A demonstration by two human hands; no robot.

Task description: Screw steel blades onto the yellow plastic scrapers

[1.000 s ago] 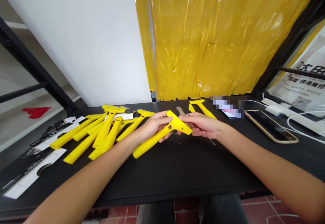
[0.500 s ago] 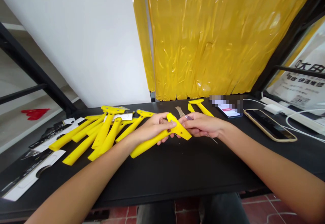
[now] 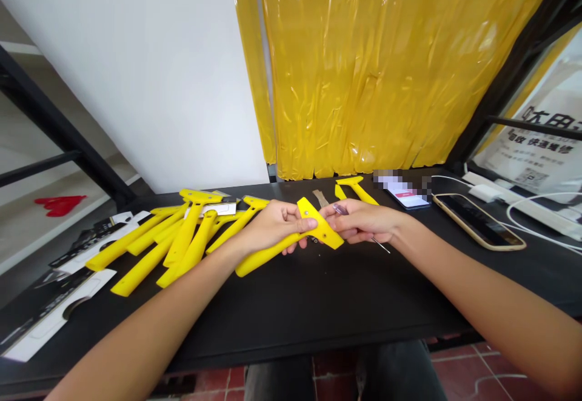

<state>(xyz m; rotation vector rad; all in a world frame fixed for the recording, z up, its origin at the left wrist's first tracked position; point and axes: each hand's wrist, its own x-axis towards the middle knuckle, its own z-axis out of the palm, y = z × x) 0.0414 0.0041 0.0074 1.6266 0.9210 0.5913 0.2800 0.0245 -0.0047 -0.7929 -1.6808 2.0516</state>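
My left hand (image 3: 282,222) is closed around the neck of a yellow scraper (image 3: 264,257), its thumb on the wide head. The head faces up at a slant and shows two small screws or screw holes. In my closed right hand (image 3: 357,219) is a small screwdriver (image 3: 382,246); its thin metal shaft sticks out below the palm and a purplish end shows above the fingers. The right fingertips touch the far edge of the scraper head. Some small dark thing under the head is mostly hidden. Several more yellow scrapers (image 3: 188,237) lie piled left of my hands.
Black-and-white cardboard sleeves (image 3: 59,316) lie at the table's left. Behind my hands are a brown strip (image 3: 321,198) and yellow scraper parts (image 3: 359,190). Two phones, one lit (image 3: 407,195) and one dark (image 3: 477,219), lie right, beside a white power strip (image 3: 522,201) with cables.
The scraper head has tilted slightly in my left hand, and its handle end has risen a little. My right hand has shifted slightly against the head; the screwdriver stays in it.
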